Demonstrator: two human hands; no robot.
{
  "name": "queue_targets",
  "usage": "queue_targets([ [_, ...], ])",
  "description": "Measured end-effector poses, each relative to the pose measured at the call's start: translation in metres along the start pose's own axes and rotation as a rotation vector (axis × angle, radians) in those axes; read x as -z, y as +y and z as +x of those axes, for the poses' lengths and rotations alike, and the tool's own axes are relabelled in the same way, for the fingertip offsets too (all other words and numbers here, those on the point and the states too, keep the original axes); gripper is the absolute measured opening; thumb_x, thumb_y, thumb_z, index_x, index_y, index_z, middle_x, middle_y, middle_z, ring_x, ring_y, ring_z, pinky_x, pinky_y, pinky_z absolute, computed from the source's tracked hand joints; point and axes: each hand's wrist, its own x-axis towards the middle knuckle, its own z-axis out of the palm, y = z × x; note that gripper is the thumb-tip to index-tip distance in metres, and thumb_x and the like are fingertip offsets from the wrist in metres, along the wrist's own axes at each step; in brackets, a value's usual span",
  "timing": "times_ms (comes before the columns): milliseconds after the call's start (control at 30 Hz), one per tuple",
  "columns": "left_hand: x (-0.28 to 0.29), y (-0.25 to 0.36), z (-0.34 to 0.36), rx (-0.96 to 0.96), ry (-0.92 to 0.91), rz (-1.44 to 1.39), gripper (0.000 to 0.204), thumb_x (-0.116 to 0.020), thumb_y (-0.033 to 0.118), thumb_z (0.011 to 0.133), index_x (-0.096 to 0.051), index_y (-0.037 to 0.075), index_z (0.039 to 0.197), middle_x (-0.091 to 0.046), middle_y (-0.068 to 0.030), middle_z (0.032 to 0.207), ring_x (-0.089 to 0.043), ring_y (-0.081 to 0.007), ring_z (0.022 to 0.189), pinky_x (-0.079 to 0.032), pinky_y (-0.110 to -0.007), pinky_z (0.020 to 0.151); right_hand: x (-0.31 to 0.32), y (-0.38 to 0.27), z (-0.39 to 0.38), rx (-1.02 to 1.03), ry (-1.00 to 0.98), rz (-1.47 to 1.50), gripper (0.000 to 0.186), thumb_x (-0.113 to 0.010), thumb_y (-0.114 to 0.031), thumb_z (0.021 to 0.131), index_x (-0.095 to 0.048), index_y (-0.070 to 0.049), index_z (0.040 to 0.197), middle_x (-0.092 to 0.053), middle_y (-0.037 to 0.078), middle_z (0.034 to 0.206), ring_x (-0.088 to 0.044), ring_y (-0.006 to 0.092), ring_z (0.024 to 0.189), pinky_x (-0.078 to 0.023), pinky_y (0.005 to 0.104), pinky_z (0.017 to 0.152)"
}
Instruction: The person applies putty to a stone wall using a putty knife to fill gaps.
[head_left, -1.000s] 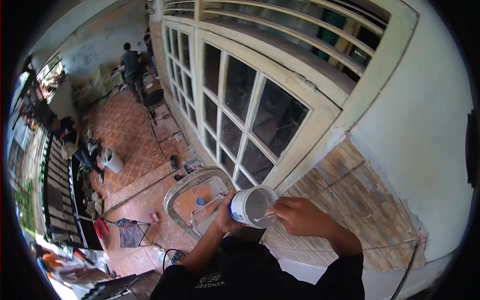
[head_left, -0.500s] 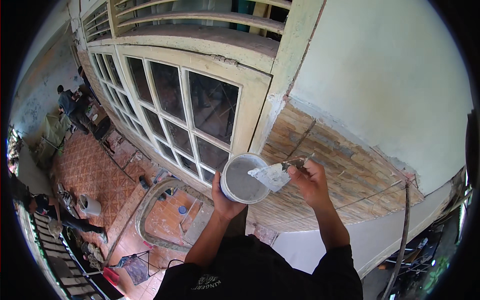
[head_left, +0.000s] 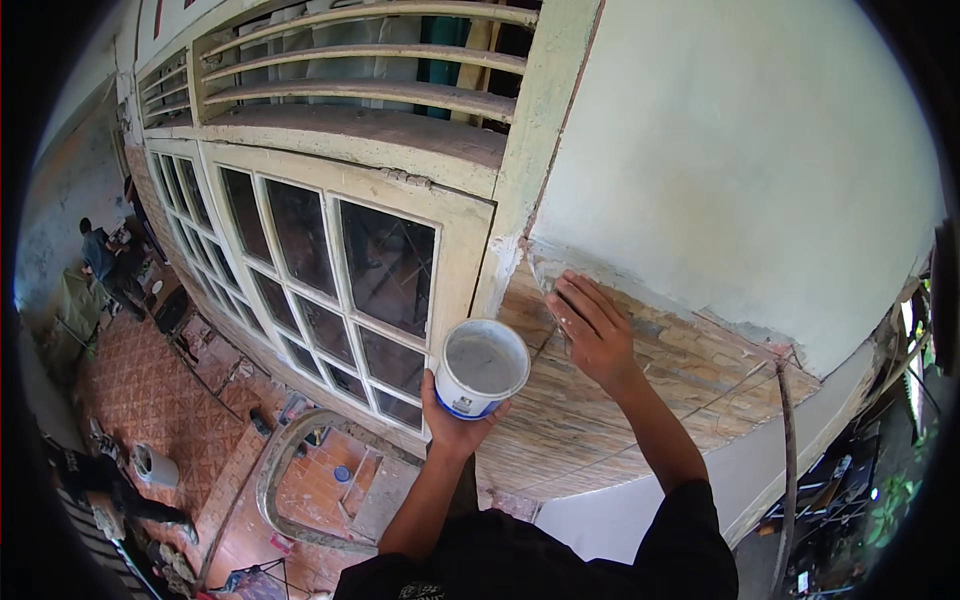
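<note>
My left hand [head_left: 458,424] is wrapped round the underside of a small white tub [head_left: 474,405], holding it up in front of the window frame. Grey paste [head_left: 484,360] fills the tub's inside. At the pale wall's lower border, my right hand [head_left: 597,335] is closed on a putty knife [head_left: 543,273]. Most of its blade and handle is hidden by the fingers. The knife lies against the rough whitish joint between the smooth wall [head_left: 740,170] and the stone-patterned tiles [head_left: 640,425].
Beside me is a cream-framed window [head_left: 385,260] with slats [head_left: 360,90] above. Far below lie a tiled floor [head_left: 150,370], a curved ledge [head_left: 268,490] and a bucket [head_left: 155,467]. Two other people [head_left: 110,265] [head_left: 110,485] are at the left. A thin pole [head_left: 789,470] stands at the right.
My right hand has moved the putty knife up from above the tub to the wall joint. The tub is tilted a little differently, and the view has shifted.
</note>
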Motion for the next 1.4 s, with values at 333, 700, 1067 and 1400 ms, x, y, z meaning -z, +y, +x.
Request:
queue_targets([
  [333, 0.042, -0.004, -0.041, -0.049, 0.114, -0.057, 0.065, -0.041, 0.066, 0.090, -0.050, 0.021, 0.136, -0.056, -0.0083, 0.132, -0.056, -0.0320, 0.114, -0.051, -0.049, 0.083, -0.054, 0.032, -0.017, 0.147, -0.181, -0.254, 0.038, -0.059, -0.009, 0.088, -0.062, -0.001, 0.125, -0.059, 0.015, 0.130, -0.053, 0.0316, 0.127, -0.040, 0.0465, 0.112],
  [700, 0.048, 0.003, -0.062, -0.068, 0.197, -0.030, 0.065, -0.035, 0.069, 0.090, -0.053, 0.023, 0.132, -0.057, -0.0050, 0.130, -0.055, -0.0293, 0.113, -0.048, -0.052, 0.080, 0.008, 0.009, -0.008, 0.012, -0.244, -0.144, 0.034, -0.064, -0.011, 0.086, -0.065, -0.002, 0.119, -0.064, 0.012, 0.122, -0.056, 0.0285, 0.124, -0.042, 0.0447, 0.110],
  [1067, 0.047, -0.004, -0.074, -0.070, 0.208, -0.011, 0.061, -0.042, 0.065, 0.090, -0.052, 0.022, 0.132, -0.056, -0.0057, 0.130, -0.055, -0.0281, 0.115, -0.049, -0.050, 0.079, -0.053, 0.023, -0.008, 0.074, -0.187, -0.273, 0.037, -0.061, -0.011, 0.087, -0.062, 0.000, 0.122, -0.060, 0.016, 0.126, -0.054, 0.0315, 0.125, -0.041, 0.0456, 0.111],
  [1400, 0.056, 0.003, -0.075, -0.019, 0.190, 0.014, 0.063, -0.042, 0.065, 0.090, -0.050, 0.021, 0.134, -0.054, -0.0067, 0.133, -0.053, -0.0293, 0.117, -0.047, -0.050, 0.081, 0.001, 0.022, -0.035, -0.004, -0.272, -0.329, 0.038, -0.065, -0.012, 0.086, -0.062, -0.001, 0.122, -0.061, 0.014, 0.126, -0.055, 0.0289, 0.124, -0.042, 0.0445, 0.110],
])
